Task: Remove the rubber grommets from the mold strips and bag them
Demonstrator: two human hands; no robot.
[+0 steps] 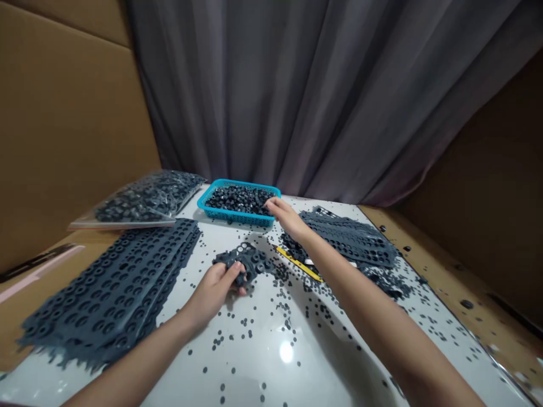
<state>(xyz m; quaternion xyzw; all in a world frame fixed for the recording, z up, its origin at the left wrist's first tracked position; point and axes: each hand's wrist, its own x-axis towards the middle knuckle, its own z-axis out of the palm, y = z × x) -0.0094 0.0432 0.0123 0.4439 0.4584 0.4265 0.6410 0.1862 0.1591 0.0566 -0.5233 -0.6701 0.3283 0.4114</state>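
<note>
My left hand (220,284) is closed around a dark grey moulded rubber piece (250,261) with round holes, held just above the white tabletop near the middle. My right hand (287,216) reaches to the right end of a blue plastic basket (237,217) filled with small black rubber parts (241,198). Its fingers are bent together at the rim; whatever they hold, if anything, is too small to tell. Below that forearm lies a yellow cutter-like tool (299,263), partly among loose black scraps.
Stacked perforated rubber sheets (110,288) cover the left side. Behind them rests a clear zip bag (148,198) of black parts. More sheets (352,237) lie at the right, with small black discs (244,325) scattered across the table. A grey curtain (271,96) hangs behind.
</note>
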